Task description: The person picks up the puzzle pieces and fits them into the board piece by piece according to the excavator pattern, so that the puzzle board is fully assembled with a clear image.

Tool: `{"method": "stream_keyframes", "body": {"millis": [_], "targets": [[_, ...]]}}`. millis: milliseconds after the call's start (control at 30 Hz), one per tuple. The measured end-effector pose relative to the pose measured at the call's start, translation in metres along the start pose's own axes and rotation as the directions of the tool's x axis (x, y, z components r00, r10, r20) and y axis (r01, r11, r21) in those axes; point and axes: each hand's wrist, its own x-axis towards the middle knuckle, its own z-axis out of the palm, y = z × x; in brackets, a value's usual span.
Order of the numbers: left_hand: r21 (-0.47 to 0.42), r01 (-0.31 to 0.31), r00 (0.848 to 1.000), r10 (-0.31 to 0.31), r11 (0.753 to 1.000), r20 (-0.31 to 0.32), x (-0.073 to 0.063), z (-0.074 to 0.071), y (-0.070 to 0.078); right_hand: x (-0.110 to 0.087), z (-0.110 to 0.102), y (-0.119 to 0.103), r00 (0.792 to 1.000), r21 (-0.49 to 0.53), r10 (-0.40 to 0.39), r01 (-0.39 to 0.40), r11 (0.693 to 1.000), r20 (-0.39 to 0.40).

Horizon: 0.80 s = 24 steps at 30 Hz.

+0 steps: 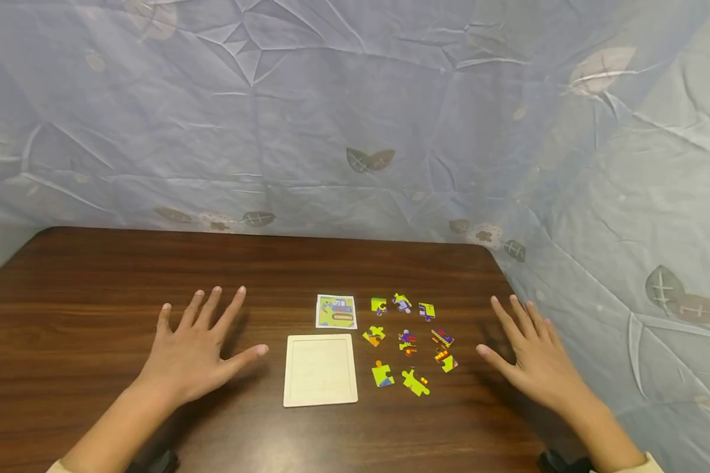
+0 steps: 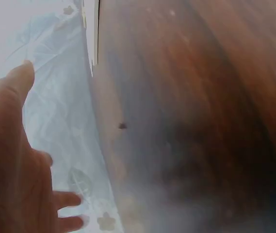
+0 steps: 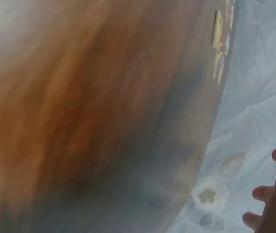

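Observation:
My left hand (image 1: 192,351), fingers spread and holding nothing, is over the table to the left of a pale square puzzle tray (image 1: 321,371). On the other side, my right hand (image 1: 538,358) also has its fingers spread and grips nothing; it is right of several loose jigsaw pieces (image 1: 382,374). These pieces are mostly yellow-green with blue and red parts, laid in rough rows. Behind the tray lies a small picture card (image 1: 336,311) of a vehicle. The left wrist view shows the left hand (image 2: 16,160) at its edge, and the right wrist view catches some right fingers (image 3: 264,194).
A dark brown wood-grain table (image 1: 260,263) carries everything. Hanging grey-blue sheeting (image 1: 307,131) with leaf prints rises behind its far edge and along the right side. Dark bands show near both wrists at the bottom of the head view.

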Motion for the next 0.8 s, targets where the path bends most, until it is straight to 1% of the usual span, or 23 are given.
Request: {"method": "stream_keyframes", "body": {"millis": [100,167,267,367,500,567,667,800], "targets": [[-0.024,-0.042,0.998,0.043,0.999,0.045,0.000,-0.001,0.004,0.008,0.002,-0.005,0.999,0.019,-0.037,0.038,0.999,-0.018],[-0.050,-0.081,0.993,0.085,0.995,0.083,0.000,-0.001,0.007,0.016,0.003,-0.008,0.997,0.031,-0.070,0.071,0.997,-0.033],[-0.087,-0.148,0.979,0.159,0.985,0.129,0.000,0.000,0.012,0.031,0.007,-0.015,0.991,0.074,-0.128,0.132,0.989,-0.048],[-0.115,-0.193,0.965,0.209,0.975,0.158,0.000,0.001,0.017,0.047,0.012,-0.025,0.982,0.124,-0.186,0.190,0.974,-0.038],[-0.144,-0.223,0.951,0.247,0.964,0.184,0.003,0.001,0.024,0.067,0.019,-0.039,0.968,0.168,-0.252,0.249,0.954,-0.005],[-0.149,-0.240,0.944,0.267,0.959,0.195,0.005,0.001,0.027,0.076,0.022,-0.046,0.962,0.192,-0.273,0.266,0.945,0.010],[-0.140,-0.274,0.935,0.298,0.951,0.191,0.010,0.002,0.031,0.087,0.026,-0.055,0.954,0.219,-0.298,0.286,0.933,0.025],[-0.125,-0.300,0.930,0.319,0.946,0.183,0.016,0.006,0.035,0.100,0.032,-0.065,0.944,0.256,-0.328,0.310,0.916,0.030]]}}
